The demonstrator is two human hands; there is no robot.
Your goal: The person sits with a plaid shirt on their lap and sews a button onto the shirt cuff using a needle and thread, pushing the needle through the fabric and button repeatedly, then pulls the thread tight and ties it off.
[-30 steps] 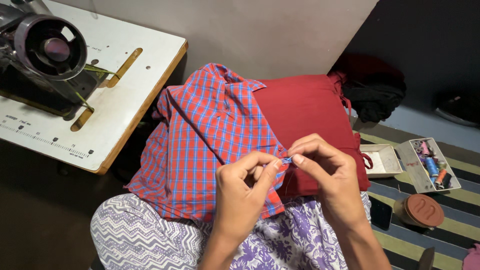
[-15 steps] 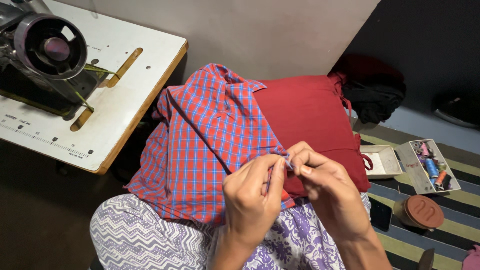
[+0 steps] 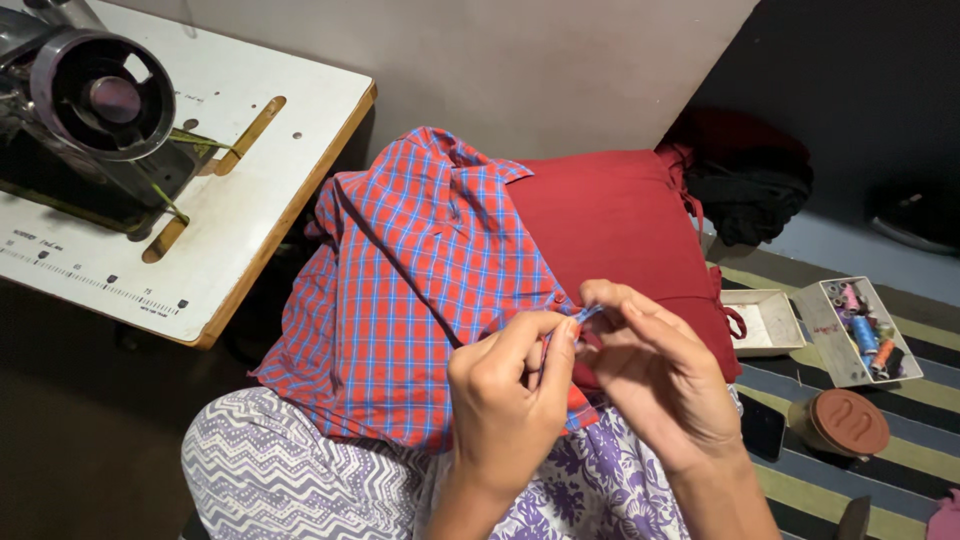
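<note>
Head view: left hand (image 3: 505, 405) and right hand (image 3: 665, 385) pinch the checked shirt (image 3: 420, 290) edge between their fingers, over a red cushion (image 3: 620, 220).

Checked shirt (image 3: 420, 270): woven cloth, matt; cushion (image 3: 610, 215): matt cloth.

A single view, from a camera worn on the person's head, looks steeply down and slightly forward over their own lap. It sits close — the left hand (image 3: 505, 400) and right hand (image 3: 660, 385) fill the lower centre of the frame, with the forearms running off the bottom edge. The red-and-blue checked cotton shirt (image 3: 420, 270) lies just beyond them. The white wooden sewing table (image 3: 250, 170) cuts into the upper left corner, the striped floor mat (image 3: 800, 480) runs off the right edge — both farther away. There is no second view, so nothing overlaps.
</note>
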